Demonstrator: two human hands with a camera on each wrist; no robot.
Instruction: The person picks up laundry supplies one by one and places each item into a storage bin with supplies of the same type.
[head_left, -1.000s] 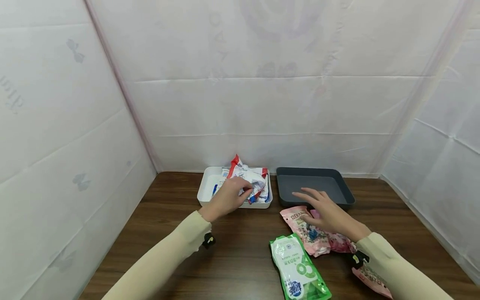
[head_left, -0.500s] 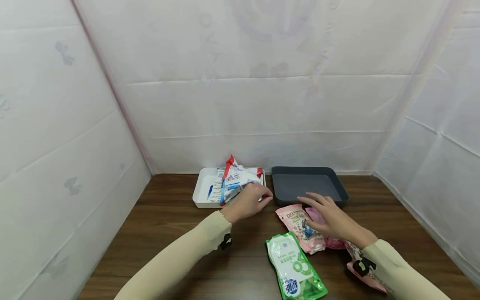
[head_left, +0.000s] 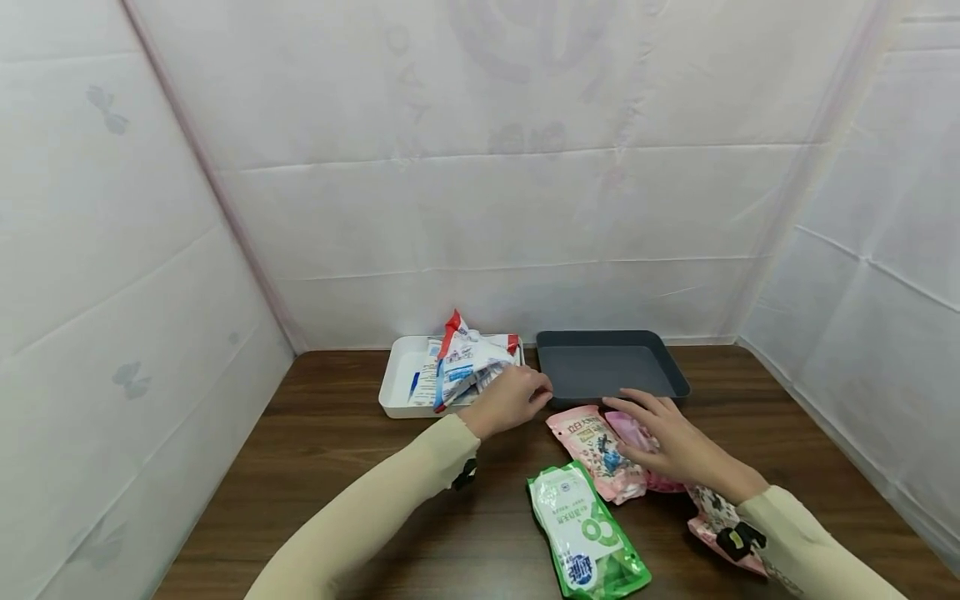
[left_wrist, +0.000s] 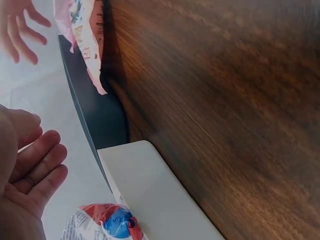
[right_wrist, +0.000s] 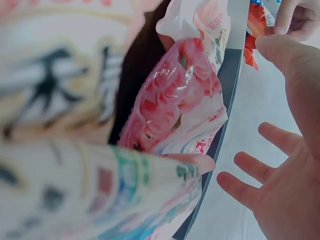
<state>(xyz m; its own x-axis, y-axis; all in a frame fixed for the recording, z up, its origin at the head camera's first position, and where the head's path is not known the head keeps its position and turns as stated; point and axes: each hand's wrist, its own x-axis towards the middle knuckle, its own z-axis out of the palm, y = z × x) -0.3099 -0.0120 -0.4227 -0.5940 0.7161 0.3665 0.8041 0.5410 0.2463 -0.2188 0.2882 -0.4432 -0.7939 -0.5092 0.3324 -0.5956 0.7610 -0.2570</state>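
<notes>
My left hand (head_left: 513, 398) hovers by the front right corner of the white tray (head_left: 399, 385), fingers loosely bent. Nothing shows between its fingertips in the left wrist view. White packs with red and blue print (head_left: 467, 357) lie heaped in that tray, the top one leaning up at the back. Over the pink pouches, my right hand (head_left: 678, 442) has its fingers spread and holds nothing. Below it are a pale pink pouch (head_left: 596, 450) and a brighter pink pouch (right_wrist: 175, 95), partly hidden by the hand in the head view. Another pink pouch (head_left: 723, 537) lies under the right wrist.
A dark grey tray (head_left: 603, 367) stands right of the white one, against the back sheet (head_left: 480, 217). On the brown wooden table (head_left: 300, 467), a green and white pouch (head_left: 588, 533) lies at front centre. White sheets also close off both sides.
My left hand has moved right, from the packs to the white tray's corner, leaving the top pack in the tray. My right hand stays over the pink pouches. The head view has shifted slightly.
</notes>
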